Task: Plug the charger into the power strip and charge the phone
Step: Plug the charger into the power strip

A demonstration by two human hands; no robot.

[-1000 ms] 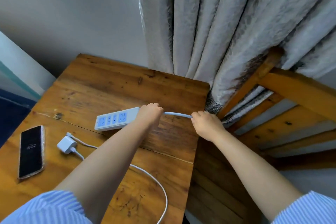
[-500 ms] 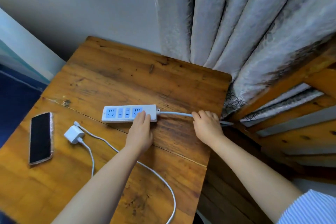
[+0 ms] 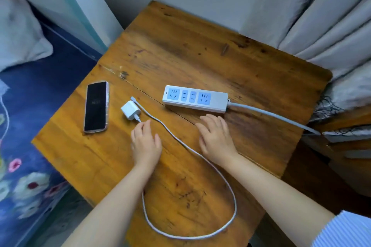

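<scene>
A white power strip [image 3: 195,99] with blue sockets lies on the wooden table [image 3: 180,56]; its grey cord [image 3: 271,115] runs off the right edge. A white charger [image 3: 129,110] lies left of it, with a white cable [image 3: 200,158] looping toward the near edge. A dark phone [image 3: 96,106] lies face up at the far left. My left hand [image 3: 146,142] hovers just below the charger, fingers apart, holding nothing. My right hand [image 3: 215,136] rests flat just below the strip, empty.
Grey curtains [image 3: 331,26] hang at the back right. A wooden frame [image 3: 341,146] stands to the right of the table. A blue flowered bedspread [image 3: 30,146] and a pillow [image 3: 18,36] lie to the left.
Both hands have let go of the strip and its cord and moved left. My left hand is now near the charger, my right below the strip. The view has swung left.
</scene>
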